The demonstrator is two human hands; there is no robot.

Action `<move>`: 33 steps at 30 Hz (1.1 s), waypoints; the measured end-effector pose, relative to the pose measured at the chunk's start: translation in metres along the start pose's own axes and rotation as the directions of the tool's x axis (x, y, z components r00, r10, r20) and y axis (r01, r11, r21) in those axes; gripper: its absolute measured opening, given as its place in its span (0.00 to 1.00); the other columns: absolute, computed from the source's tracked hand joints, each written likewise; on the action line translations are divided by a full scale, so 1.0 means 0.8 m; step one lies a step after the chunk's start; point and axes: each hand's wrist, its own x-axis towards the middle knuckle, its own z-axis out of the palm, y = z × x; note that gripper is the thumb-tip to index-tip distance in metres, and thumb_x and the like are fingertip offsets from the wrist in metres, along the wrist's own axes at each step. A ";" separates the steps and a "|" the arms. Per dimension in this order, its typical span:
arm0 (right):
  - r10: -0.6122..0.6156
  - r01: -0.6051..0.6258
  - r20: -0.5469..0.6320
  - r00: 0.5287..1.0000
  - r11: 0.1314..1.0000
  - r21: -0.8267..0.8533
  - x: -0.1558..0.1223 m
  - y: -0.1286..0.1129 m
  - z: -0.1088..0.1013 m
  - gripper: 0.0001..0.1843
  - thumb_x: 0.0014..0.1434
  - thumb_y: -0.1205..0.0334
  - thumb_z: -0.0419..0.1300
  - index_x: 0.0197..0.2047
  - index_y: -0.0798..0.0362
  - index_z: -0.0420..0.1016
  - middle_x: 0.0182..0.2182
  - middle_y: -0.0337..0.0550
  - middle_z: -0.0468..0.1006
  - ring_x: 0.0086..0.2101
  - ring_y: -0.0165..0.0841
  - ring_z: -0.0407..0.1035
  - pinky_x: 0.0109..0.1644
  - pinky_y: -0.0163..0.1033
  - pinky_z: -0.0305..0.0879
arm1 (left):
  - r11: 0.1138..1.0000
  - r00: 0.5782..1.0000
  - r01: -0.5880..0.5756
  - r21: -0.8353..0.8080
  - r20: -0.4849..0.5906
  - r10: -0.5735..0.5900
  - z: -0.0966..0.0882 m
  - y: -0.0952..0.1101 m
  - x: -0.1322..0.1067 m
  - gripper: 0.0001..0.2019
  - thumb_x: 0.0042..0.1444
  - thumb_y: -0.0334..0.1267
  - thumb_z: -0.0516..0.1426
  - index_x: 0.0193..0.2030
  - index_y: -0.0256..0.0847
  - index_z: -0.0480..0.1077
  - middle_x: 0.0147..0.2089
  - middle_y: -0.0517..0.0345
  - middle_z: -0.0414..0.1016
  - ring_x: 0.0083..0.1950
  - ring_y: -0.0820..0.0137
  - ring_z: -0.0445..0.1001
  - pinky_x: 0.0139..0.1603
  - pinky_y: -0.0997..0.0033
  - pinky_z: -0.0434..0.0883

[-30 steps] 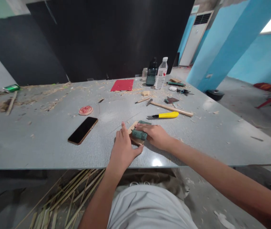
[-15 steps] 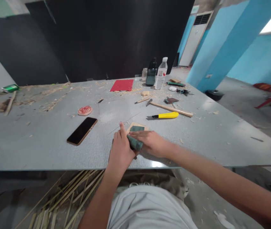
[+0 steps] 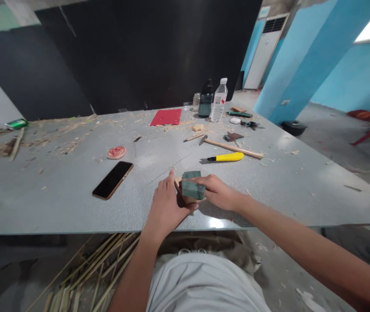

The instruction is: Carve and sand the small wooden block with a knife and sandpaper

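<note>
Close to the table's near edge, my right hand (image 3: 219, 193) grips a bent piece of green-backed sandpaper (image 3: 194, 186) with its fingers on top. Beneath the sandpaper lies a pale piece of wood (image 3: 189, 200), mostly covered. My left hand (image 3: 165, 203) is closed on the wood's left side, index finger pointing forward and thumb along the near side. A dark, reddish-brown surface shows between the left hand and the sandpaper. Beyond the hands is a yellow-handled cutter (image 3: 228, 157); to their left lies a black phone (image 3: 113, 180).
A hammer (image 3: 233, 147), a thin carving tool (image 3: 193, 138) and a round red-patterned wooden disc (image 3: 116, 152) lie further back. Behind them are a red sheet (image 3: 166, 117), a dark bottle (image 3: 206, 102) and a clear water bottle (image 3: 219, 102). Wood shavings litter the grey table (image 3: 57, 195).
My right hand has shifted slightly right with the sandpaper, which now lies flatter across the wood and covers more of it. The left hand stays nearly in place.
</note>
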 end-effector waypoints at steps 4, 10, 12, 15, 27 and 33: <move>0.086 -0.088 -0.048 0.995 0.996 -0.027 0.000 0.008 -0.002 0.27 0.59 0.74 0.52 0.56 0.50 0.82 0.43 0.39 0.88 0.38 0.37 0.82 0.45 0.39 0.76 | 1.000 1.000 -0.012 -0.028 0.013 0.012 0.002 -0.003 0.000 0.59 0.51 0.46 0.73 0.80 0.46 0.40 0.68 0.42 0.69 0.69 0.48 0.68 0.69 0.43 0.66; 0.162 -0.175 -0.167 0.973 0.983 -0.065 0.001 0.015 0.000 0.32 0.56 0.71 0.54 0.62 0.49 0.80 0.56 0.46 0.85 0.50 0.44 0.82 0.53 0.43 0.74 | 1.000 0.999 0.000 0.014 0.032 -0.001 0.002 -0.004 -0.004 0.59 0.54 0.50 0.72 0.81 0.46 0.38 0.70 0.43 0.67 0.70 0.48 0.64 0.70 0.45 0.65; 0.228 -0.227 -0.273 0.935 0.973 0.033 0.002 0.014 -0.001 0.27 0.55 0.69 0.55 0.55 0.50 0.83 0.45 0.44 0.88 0.42 0.42 0.82 0.47 0.42 0.72 | 0.999 0.999 -0.003 0.042 0.048 0.001 0.000 -0.003 -0.004 0.58 0.55 0.52 0.71 0.81 0.44 0.38 0.70 0.41 0.66 0.70 0.48 0.64 0.70 0.45 0.65; 0.335 -0.290 -0.422 0.842 0.942 0.169 0.005 0.015 -0.003 0.12 0.58 0.64 0.55 0.36 0.52 0.81 0.27 0.40 0.81 0.30 0.37 0.73 0.38 0.39 0.66 | 0.997 0.998 -0.023 0.080 0.057 0.019 0.000 -0.003 -0.004 0.57 0.57 0.54 0.69 0.81 0.42 0.39 0.71 0.40 0.65 0.70 0.47 0.63 0.70 0.45 0.65; 0.562 -0.305 -0.529 0.636 0.813 0.497 0.011 0.052 -0.003 0.25 0.64 0.34 0.56 0.33 0.49 0.71 0.27 0.38 0.70 0.30 0.35 0.65 0.40 0.43 0.67 | 0.988 0.997 -0.074 0.133 0.042 0.069 0.002 -0.005 -0.007 0.54 0.58 0.56 0.68 0.80 0.40 0.41 0.71 0.40 0.66 0.70 0.48 0.63 0.71 0.44 0.64; 0.503 -0.302 -0.408 0.762 0.834 0.462 0.010 0.027 -0.005 0.26 0.62 0.37 0.61 0.28 0.52 0.72 0.27 0.39 0.69 0.31 0.35 0.63 0.39 0.41 0.65 | 0.988 0.996 -0.086 0.132 0.041 0.081 0.001 -0.005 -0.007 0.52 0.59 0.54 0.68 0.80 0.42 0.43 0.72 0.40 0.65 0.71 0.48 0.63 0.71 0.44 0.64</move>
